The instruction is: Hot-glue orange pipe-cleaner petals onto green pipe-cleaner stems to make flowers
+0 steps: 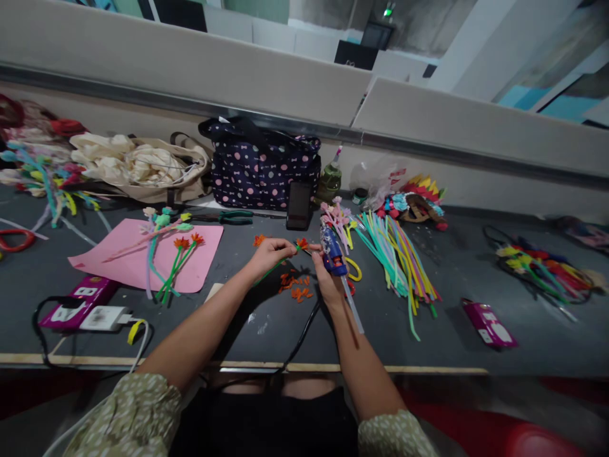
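Left hand (269,252) pinches a small orange pipe-cleaner flower on a green stem (301,243) over the dark grey table (428,336), mid-front; right hand (328,282) closed round a blue hot-glue gun (333,254), nozzle just beside the bloom. Risk, by my reading: fingertips so near the nozzle that a slip could burn them or smear glue on the petals. Gun's long axis runs near-to-far, nozzle pointing away and left, clear glue stick (354,311) trailing toward the person.

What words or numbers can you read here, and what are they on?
No text reads clearly.
Purple power strip: white marks, too blurred.
Purple packet: white label, too small.
Plastic bag: red print, blurred.
Green sign above: too small.
Glue gun in right hand: no words legible.
Orange flower in left hand: none.
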Motion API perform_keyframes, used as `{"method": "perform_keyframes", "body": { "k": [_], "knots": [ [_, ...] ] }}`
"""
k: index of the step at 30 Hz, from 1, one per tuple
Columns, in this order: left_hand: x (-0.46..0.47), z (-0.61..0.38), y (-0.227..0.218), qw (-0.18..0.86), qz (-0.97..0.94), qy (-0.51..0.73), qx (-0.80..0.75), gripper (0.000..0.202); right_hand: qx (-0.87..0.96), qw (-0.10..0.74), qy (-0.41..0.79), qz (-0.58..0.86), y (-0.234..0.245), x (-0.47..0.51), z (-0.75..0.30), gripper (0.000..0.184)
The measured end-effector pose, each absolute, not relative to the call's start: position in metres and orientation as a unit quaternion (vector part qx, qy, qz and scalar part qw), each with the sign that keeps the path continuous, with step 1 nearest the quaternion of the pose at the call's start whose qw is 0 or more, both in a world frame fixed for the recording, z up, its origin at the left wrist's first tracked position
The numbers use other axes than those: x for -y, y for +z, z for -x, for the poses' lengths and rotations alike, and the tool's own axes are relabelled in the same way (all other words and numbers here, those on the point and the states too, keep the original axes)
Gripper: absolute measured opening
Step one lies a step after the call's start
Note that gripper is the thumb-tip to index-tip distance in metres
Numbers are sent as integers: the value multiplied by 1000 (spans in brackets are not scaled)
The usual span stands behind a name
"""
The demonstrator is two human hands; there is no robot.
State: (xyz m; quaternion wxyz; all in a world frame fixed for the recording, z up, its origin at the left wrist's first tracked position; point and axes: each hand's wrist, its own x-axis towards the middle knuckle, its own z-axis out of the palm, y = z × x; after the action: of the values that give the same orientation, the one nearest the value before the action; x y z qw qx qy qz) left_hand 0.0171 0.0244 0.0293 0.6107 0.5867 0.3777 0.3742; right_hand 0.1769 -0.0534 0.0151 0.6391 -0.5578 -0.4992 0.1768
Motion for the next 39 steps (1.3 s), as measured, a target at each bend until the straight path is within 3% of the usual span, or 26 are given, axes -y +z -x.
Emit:
{"method": "perform_keyframes", "body": {
  "k": [14, 30, 39],
  "knots": [
    [-35, -14, 20, 688, -379, 465, -408, 52, 602, 509, 247, 564, 3, 64, -170, 27],
    [-35, -14, 19, 688, -390, 455, -409, 40, 582, 507, 215, 599, -12, 60, -170, 31],
    [-32, -14, 25, 681, -394, 448, -424, 35, 505, 535, 298, 608, -20, 59, -171, 41]
  ]
}}
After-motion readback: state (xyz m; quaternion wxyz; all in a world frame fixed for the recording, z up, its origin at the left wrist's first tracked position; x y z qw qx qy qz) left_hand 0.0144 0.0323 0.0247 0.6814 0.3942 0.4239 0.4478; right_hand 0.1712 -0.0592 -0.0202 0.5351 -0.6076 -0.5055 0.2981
